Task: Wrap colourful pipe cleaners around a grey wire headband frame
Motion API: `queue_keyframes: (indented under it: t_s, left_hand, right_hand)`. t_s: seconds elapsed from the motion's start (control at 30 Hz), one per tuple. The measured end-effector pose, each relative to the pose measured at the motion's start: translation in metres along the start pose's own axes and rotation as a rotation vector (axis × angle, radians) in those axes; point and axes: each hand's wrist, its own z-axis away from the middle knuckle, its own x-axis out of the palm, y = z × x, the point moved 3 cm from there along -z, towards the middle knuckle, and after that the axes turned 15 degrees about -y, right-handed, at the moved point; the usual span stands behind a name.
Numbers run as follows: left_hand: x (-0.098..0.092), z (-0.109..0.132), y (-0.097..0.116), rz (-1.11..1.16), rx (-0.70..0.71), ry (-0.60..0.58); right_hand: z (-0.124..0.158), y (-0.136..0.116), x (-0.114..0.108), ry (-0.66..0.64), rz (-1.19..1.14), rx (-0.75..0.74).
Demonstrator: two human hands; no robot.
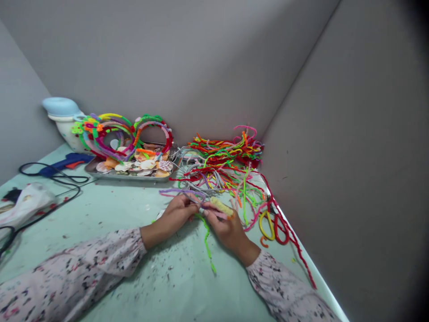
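Left hand [177,212], centre of frame: your fingers are curled closed, thumb and forefinger pinching a purple wire [182,192], fuzzy, its loose length lying just beyond your knuckles.

Right hand [228,226], just right of centre: closed, fingertips meeting your left ones; a pink wire [218,214] runs between thumb and forefinger. The exact join at the fingertips is too small to tell.

Green wire [207,241], one: trails from below your fingertips toward the lower centre.

Pale yellow piece [221,206], one: against your right fingers; whether gripped, you cannot tell.

Pile of fuzzy wires [228,145], mixed colours: upper right of centre, well beyond both hands.

Scissors [267,226], yellow and red handles: right of your right hand.

Metal tray [134,177], left of centre, bearing shells [145,164] and colourful hoops [152,120].

Glue gun [65,164], blue: left side.

Bottle [63,123], blue lid: upper left.
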Motion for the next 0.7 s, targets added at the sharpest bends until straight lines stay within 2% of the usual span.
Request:
queue_keyframes:
  t_s: [0.27,0.43,0.7]
  left_hand:
    - [-0.002,-0.003,-0.010,-0.030,0.006,0.015]
    - [-0.006,-0.004,-0.016,-0.128,0.008,0.008]
    - [-0.003,-0.001,-0.008,-0.164,-0.011,0.021]
  right_hand:
    - [-0.001,0.002,-0.001,0.016,-0.085,0.110]
    - [-0.002,0.001,-0.002,-0.019,-0.099,0.067]
    - [-0.002,0.002,0.000,-0.010,-0.074,0.065]
